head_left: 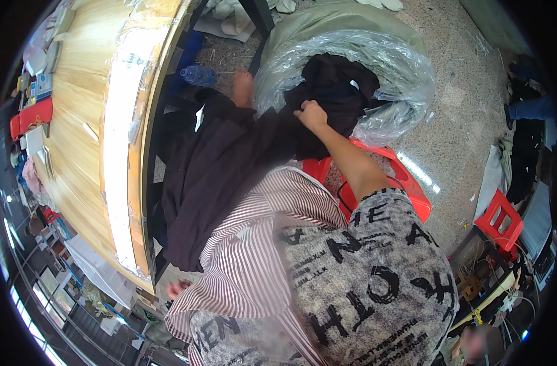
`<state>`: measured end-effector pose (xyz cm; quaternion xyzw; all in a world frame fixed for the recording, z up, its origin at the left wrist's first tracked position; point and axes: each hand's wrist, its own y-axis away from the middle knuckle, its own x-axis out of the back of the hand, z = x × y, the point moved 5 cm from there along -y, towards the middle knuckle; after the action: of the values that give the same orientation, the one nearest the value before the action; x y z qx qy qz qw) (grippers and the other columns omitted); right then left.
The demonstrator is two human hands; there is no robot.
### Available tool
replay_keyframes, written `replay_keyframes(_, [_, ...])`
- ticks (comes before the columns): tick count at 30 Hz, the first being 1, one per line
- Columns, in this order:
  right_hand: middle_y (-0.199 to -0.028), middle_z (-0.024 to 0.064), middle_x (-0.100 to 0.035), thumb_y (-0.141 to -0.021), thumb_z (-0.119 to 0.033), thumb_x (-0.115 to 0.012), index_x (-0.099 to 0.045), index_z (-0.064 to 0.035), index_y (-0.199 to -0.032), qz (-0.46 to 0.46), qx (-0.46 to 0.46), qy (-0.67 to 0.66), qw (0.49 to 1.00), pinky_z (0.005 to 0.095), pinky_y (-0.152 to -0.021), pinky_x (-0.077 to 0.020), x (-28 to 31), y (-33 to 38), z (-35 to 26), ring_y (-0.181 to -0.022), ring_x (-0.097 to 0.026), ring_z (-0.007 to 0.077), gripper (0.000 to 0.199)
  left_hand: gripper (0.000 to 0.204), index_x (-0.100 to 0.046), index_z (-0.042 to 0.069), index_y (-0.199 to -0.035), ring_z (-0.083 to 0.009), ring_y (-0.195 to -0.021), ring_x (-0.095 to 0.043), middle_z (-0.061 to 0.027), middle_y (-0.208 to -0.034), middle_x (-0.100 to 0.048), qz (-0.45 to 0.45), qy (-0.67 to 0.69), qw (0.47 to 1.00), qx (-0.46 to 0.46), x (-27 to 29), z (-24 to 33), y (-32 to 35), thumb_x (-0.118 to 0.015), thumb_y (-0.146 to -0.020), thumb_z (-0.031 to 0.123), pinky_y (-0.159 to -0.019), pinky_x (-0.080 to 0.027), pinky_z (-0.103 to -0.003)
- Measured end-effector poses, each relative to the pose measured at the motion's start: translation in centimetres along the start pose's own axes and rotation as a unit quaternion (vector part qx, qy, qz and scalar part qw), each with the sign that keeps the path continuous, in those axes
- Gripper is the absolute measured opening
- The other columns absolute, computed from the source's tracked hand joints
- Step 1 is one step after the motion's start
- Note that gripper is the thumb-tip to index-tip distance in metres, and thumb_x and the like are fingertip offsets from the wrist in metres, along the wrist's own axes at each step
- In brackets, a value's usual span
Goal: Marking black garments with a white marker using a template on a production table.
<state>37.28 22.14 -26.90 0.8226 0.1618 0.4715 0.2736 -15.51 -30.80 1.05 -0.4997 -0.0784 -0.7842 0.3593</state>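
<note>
Near the lower centre of the frame, a dark garment (211, 177) drapes over the person's striped lap and runs up toward the upper centre. The right hand (310, 114) is closed on the garment's far end, at the mouth of a clear plastic bag (400, 67) holding more dark cloth. The left hand (242, 87) lies apart, at the garment's upper edge; its grip cannot be told. A wooden counter (83, 140) runs along the left.
</note>
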Motion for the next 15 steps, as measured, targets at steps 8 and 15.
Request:
replay_keyframes(8, [-0.101, 0.0147, -0.068, -0.087, -0.032, -0.059, -0.069, -0.0059, -0.093, -0.068, 0.094, 0.197, 0.974, 0.0419, -0.082, -0.0526, -2.4, -3.2, -3.1, -0.097, -0.065, 0.0311, 0.029, 0.026, -0.052, -0.001, -0.118, -0.0123, -0.069, -0.055, -0.0097, -0.087, -0.063, 0.147, 0.153, 0.971, 0.112, -1.7, 27.9, -9.3, -0.052, -0.093, -0.001, -0.066, -0.047, -0.025])
replay_keyframes(15, [-0.062, 0.0142, -0.055, -0.09, -0.034, -0.059, -0.054, -0.0015, -0.068, 0.254, 0.157, -0.279, 0.913, 0.0399, -0.056, -0.0419, 17.4, 4.4, -4.0, -0.059, -0.055, 0.0243, 0.039, 0.023, -0.054, -0.002, -0.115, -0.0138, -0.074, -0.058, -0.0103, -0.088, -0.063, -0.026, 0.222, 0.972, 0.067, -7.8, 36.2, -15.2, -0.054, -0.092, 0.003, -0.068, -0.047, -0.025])
